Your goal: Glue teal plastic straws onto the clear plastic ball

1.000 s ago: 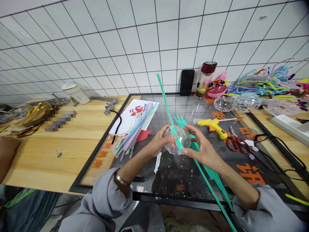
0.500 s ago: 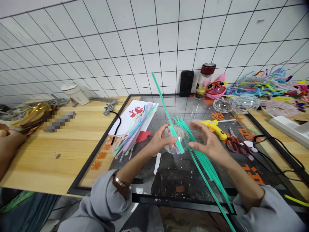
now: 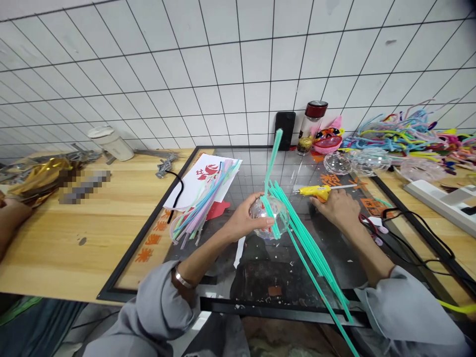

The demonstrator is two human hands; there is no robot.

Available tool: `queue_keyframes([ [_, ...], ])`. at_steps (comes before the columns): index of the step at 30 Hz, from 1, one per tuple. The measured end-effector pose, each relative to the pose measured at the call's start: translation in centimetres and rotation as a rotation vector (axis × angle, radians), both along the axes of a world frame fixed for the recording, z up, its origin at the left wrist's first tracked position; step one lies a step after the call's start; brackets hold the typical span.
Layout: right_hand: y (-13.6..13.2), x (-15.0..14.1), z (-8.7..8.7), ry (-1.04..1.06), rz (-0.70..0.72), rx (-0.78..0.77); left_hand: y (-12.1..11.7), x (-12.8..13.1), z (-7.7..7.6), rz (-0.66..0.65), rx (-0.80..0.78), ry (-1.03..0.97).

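My left hand (image 3: pixel 250 217) is closed on a clear plastic dome (image 3: pixel 283 214), its thumb pressing a green pipe cleaner (image 3: pixel 272 161) against the surface. The pipe cleaner's long end sticks up above the dome, bent slightly to the right. Off to the right, my right hand (image 3: pixel 336 208) is wrapped round the handle of a yellow hot glue gun (image 3: pixel 310 190), which lies on the dark glass mat. Its nozzle points left and a glue stick (image 3: pixel 345 186) juts out behind. My fingers cover most of the handle. Several green pipe cleaners (image 3: pixel 310 240) lie in a bundle between my hands.
A pastel pipe-cleaner bundle (image 3: pixel 206 203) lies on white paper (image 3: pixel 186 186). Behind are a phone (image 3: pixel 285 130), a bottle (image 3: pixel 310 126) and more clear domes (image 3: pixel 370 161). Black cords (image 3: pixel 412 255) run along the right. Another person's hand (image 3: pixel 15 218) shows at far left.
My right hand has left the dome's side, moved right and closed on the glue gun's handle. The pipe cleaner's upper end, which leaned left, now stands nearly upright, tipped right.
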State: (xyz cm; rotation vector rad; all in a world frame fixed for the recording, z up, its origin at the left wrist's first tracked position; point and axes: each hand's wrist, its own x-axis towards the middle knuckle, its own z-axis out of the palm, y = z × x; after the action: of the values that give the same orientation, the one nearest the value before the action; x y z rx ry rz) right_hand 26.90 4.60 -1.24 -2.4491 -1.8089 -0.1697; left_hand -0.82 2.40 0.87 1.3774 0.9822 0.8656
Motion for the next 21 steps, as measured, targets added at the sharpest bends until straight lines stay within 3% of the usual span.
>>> queue_keyframes([
  [5,1.3,0.6,0.0,0.16,-0.104,-0.038,0.0,0.1,0.0,-0.025,0.011,0.005],
  [9,1.1,0.8,1.3,0.209,-0.129,-0.001,-0.1,0.0,0.1,-0.033,0.011,0.016],
  [14,-0.5,-0.3,2.8,0.374,-0.062,0.303,-0.1,0.1,0.0,-0.022,-0.021,0.018],
  [21,-2.6,-2.7,2.3,0.48,0.201,0.583,-0.3,0.2,0.3,-0.051,-0.04,-0.003],
])
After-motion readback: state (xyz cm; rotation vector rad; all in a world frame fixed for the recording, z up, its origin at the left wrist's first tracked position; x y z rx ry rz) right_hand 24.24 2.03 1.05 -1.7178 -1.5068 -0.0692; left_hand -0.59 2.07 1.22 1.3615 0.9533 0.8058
